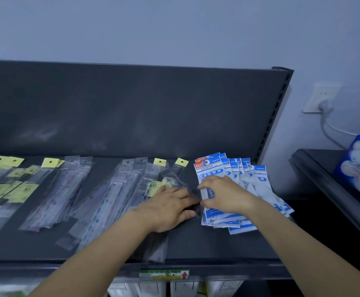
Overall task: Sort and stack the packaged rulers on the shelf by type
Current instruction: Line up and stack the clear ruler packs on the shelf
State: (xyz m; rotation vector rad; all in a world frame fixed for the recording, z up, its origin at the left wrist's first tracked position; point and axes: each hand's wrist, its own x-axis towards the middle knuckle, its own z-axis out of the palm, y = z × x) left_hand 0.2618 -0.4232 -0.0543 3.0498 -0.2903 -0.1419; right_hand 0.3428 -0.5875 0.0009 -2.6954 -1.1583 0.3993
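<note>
The dark shelf (196,245) carried yellow-tagged ruler packs (5,189) at left, clear ruler packs (119,189) across the middle and fanned blue packs (228,219) at right. The left grip (170,209) lay flat, fingers straight, on a clear pack. The right grip (224,194), fingers curled, pinched the blue packs' left edge.
</note>
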